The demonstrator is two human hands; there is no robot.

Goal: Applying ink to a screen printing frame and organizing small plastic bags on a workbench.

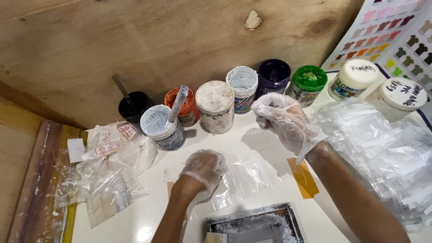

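Note:
Both my hands wear thin clear plastic gloves. My left hand [203,169] rests curled on the white table [148,211], pressing the edge of a small clear plastic bag [245,179] that lies flat. My right hand [283,119] is raised above the table with fingers bent, close to a white-lidded jar [215,105] and an open white paint jar [242,87]; it holds nothing I can make out. An open jar of pale paint with a stirring stick [163,125] stands left of my left hand.
A row of paint jars runs along the back: black [134,106], orange [184,108], purple [273,76], green [308,83], two white-lidded [354,77]. Clear bags are heaped at right [387,153] and left [105,175]. A small printing frame [254,225] lies at the front edge, a colour chart [396,31] top right.

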